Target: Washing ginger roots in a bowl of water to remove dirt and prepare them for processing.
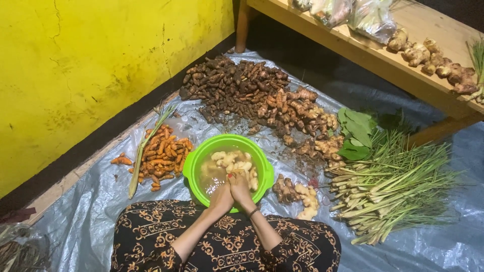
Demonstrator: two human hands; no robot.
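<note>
A green plastic basin sits on the sheet in front of my knees, filled with cloudy water and several pale ginger pieces. Both my hands are pressed together over the basin's near edge. My left hand and my right hand are closed against each other, and whatever lies between the palms is hidden. A dark band circles my right wrist. My lap is covered by black cloth with an orange pattern.
On the grey plastic sheet lie orange turmeric roots, a dark root pile, muddy ginger, washed ginger, green leaves and lemongrass. Behind stands a wooden bench with ginger and bags. At left rises a yellow wall.
</note>
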